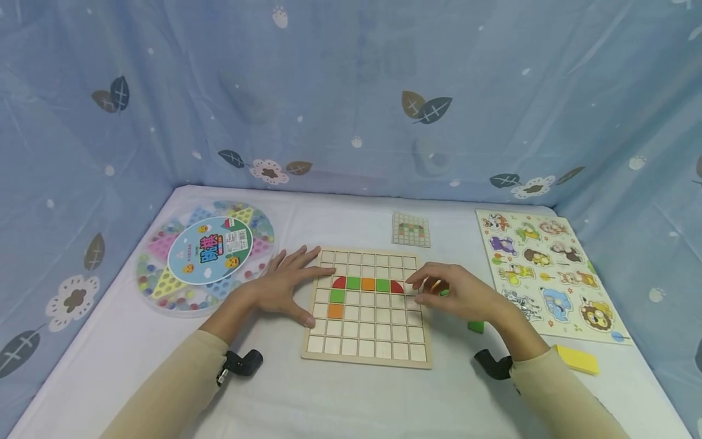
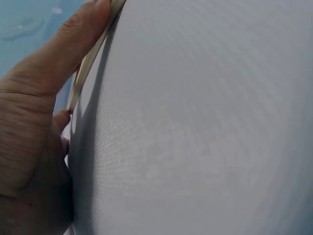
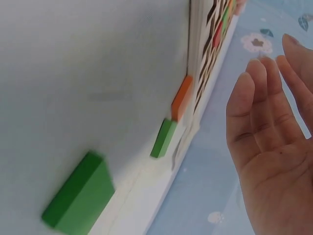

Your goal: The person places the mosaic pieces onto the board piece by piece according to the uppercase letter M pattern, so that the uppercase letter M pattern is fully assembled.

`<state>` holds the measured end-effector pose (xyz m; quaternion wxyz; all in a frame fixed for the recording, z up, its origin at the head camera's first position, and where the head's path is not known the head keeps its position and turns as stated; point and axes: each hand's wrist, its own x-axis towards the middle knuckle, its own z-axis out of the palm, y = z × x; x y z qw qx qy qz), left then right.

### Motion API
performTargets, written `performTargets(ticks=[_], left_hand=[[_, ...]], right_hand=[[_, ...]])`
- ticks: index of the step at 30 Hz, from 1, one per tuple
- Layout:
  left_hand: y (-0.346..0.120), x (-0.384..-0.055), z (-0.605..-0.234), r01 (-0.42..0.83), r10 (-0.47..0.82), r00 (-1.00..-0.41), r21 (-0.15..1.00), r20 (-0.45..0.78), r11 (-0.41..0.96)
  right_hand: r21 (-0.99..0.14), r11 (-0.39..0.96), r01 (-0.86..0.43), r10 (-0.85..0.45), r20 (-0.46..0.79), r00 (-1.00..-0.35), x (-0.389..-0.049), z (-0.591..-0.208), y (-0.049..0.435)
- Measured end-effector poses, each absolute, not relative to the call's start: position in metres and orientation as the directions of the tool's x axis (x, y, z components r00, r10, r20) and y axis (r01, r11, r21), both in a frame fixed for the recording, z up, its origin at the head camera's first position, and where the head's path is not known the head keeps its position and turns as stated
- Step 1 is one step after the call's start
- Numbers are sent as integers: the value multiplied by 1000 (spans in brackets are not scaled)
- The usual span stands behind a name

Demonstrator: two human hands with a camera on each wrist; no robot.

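A wooden grid board (image 1: 367, 349) lies flat on the white table. Along one row are two red quarter-round pieces (image 1: 339, 282), green squares (image 1: 353, 283) and an orange square (image 1: 368, 285); a green and an orange square continue down the left. My left hand (image 1: 276, 289) rests with spread fingers at the board's left edge. Over its right edge is my right hand (image 1: 457, 292), fingers loosely bent and holding nothing. Close to that hand, an orange block (image 3: 182, 98) and a small green block (image 3: 164, 138) lie beside the board, with another green block (image 3: 80, 196) farther off.
Behind the board lies a small pattern card (image 1: 411, 230). A round marble-game box (image 1: 211, 250) is at the left, an animal puzzle board (image 1: 548, 274) at the right. Near the right sleeve sits a yellow block (image 1: 577, 359). Blue patterned curtain (image 1: 351, 91) surrounds the table.
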<state>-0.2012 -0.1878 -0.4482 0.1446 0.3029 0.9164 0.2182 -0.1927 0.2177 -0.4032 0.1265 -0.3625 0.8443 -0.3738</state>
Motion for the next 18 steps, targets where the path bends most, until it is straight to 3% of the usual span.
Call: performTargets(ticks=[18], left_hand=[[-188,-198,-447,503,627,-771,500,-109,705]], right_hand=[[-682,535,-498,-642,56,-765,-195,-411,256]])
